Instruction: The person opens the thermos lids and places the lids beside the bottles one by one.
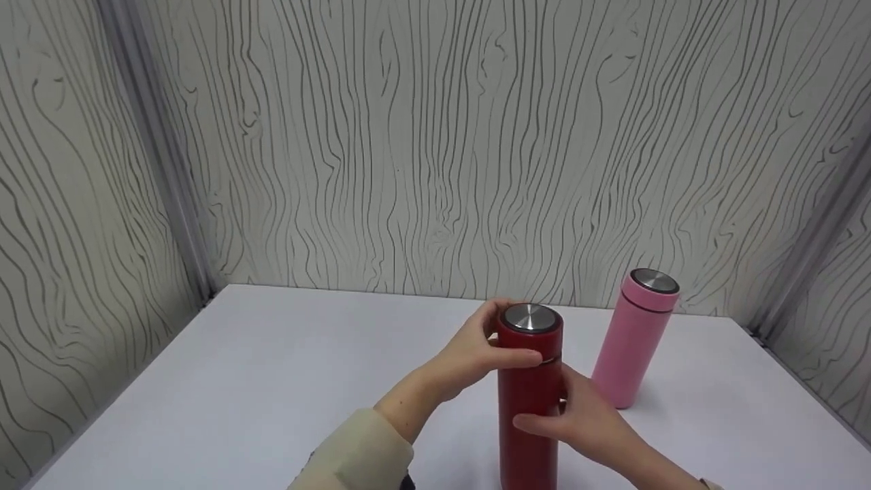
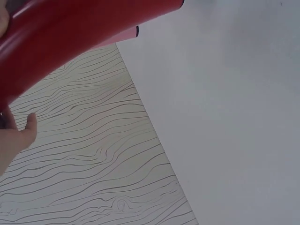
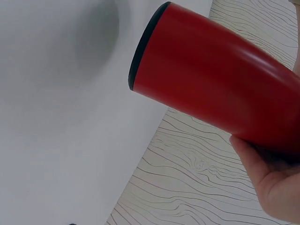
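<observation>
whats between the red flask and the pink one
In the head view, the right hand, gripping the red flask, lies across the lower part of the gap to the pink flask; above it show white tabletop and patterned wall.

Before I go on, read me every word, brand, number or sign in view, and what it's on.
None readable in any view.
Red flask: no lettering on the parts that show; some is covered.
Pink flask: none on the visible side.
Back wall: wood-grain lines only.
</observation>
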{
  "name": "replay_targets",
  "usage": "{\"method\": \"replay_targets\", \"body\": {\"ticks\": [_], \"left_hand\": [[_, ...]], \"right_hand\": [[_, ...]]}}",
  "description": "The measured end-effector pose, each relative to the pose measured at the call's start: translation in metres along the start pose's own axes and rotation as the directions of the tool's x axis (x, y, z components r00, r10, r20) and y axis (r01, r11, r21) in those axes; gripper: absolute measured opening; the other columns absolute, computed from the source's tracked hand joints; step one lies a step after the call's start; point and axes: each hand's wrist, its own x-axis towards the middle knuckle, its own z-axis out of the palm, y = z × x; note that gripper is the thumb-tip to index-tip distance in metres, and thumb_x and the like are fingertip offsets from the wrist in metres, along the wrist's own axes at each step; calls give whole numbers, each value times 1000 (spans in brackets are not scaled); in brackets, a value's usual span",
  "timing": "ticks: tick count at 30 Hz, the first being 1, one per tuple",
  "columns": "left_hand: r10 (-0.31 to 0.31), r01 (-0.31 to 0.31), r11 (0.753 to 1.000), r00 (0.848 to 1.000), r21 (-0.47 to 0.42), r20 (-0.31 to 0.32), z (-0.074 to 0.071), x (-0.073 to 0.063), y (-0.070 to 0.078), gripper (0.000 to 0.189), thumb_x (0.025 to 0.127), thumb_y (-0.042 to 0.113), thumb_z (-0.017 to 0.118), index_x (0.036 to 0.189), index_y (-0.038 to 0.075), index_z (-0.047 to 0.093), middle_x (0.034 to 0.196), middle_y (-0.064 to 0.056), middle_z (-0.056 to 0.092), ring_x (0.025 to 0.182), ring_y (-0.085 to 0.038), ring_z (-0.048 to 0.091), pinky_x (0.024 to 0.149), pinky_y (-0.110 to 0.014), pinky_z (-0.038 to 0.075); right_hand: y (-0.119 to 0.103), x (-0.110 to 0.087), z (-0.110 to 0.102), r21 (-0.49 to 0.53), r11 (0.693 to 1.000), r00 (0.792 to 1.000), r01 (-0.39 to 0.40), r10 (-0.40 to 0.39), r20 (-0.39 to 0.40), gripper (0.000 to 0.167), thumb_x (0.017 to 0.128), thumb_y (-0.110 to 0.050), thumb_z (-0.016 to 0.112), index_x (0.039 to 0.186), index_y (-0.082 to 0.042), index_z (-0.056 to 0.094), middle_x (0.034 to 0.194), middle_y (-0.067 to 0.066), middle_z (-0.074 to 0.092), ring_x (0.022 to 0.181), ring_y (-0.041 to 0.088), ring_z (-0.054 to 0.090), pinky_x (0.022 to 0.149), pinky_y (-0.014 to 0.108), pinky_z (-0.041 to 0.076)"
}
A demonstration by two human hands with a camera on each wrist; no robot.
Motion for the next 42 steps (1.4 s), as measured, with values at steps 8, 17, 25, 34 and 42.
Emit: {"method": "replay_targets", "body": {"ticks": [8, 17, 25, 34, 42], "left_hand": [[54, -48, 997, 994, -63, 98, -9, -1, -3, 56, 82, 19, 57, 134, 12, 38, 125, -2, 55, 117, -13, 49, 102, -36, 39], [-4, 2, 1000, 996, 25, 86, -3, 0, 2, 57, 81, 20, 62, 135, 19, 42, 122, 1, 55, 115, -11, 49, 98, -36, 42], [26, -24, 1000, 993, -19, 115, -5, 0, 0, 54, 83, 20, 56, 135, 15, 42, 123, 0, 56, 116, -11, 49, 100, -34, 40], [68, -72, 997, 992, -28, -108, 11, 4, 4, 57, 78, 17, 68, 130, 18, 45, 119, 0, 56, 110, -16, 54, 92, -36, 48], [142, -154, 986, 975, -58, -172, 12, 5, 18, 63, 79, 18, 66, 137, 18, 41, 125, -5, 55, 115, -19, 54, 96, -39, 47]], "right_hand": [[-1, -1, -1, 21, 1000, 1000, -16, 16, 13, 72, 77, -27, 75, 132, 1, 38, 121, 12, 58, 104, 21, 58, 85, 43, 53], [0, -2, 1, 7, 1000, 1000, -21, 21, 18, 70, 76, -27, 76, 130, 0, 40, 119, 12, 58, 103, 21, 58, 86, 43, 53], [1, -1, -1, 20, 1000, 1000, -22, 22, 10, 70, 76, -27, 76, 130, 0, 40, 119, 12, 58, 102, 21, 58, 86, 42, 53], [1, 1, 1, -15, 999, 999, -46, 46, -26, 73, 73, -27, 78, 131, -3, 41, 120, 10, 58, 104, 21, 58, 86, 43, 53], [2, 1, 0, -11, 999, 999, -40, 40, -5, 73, 74, -27, 77, 133, -2, 40, 121, 11, 58, 105, 22, 58, 86, 44, 53]]}}
